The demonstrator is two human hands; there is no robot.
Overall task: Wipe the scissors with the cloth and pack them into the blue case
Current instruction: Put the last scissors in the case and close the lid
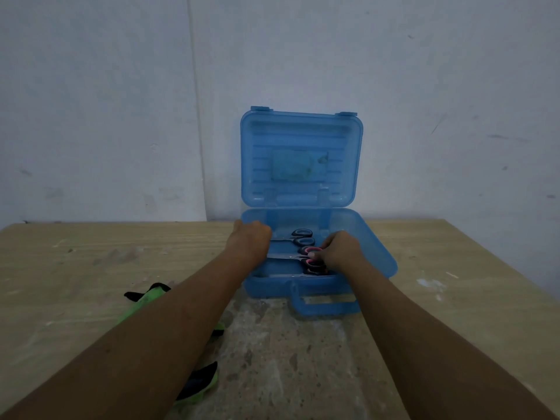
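The blue case (375,256) stands open on the table, its lid (301,156) upright against the wall. Inside lie three pairs of scissors in a row: a black-handled pair (298,236) at the back, a pink-and-black pair (309,256) in the middle, and another dark-handled pair (315,271) at the front. My right hand (341,250) is inside the case and pinches the pink handle. My left hand (250,239) reaches into the case's left side, fingers curled over the blade ends; what it holds is hidden. The green-and-black cloth (145,301) lies on the table under my left forearm.
The case's handle (327,304) points toward me at the front edge. The wooden table (91,262) has a worn grey patch in front of the case. A pale wall stands right behind the lid.
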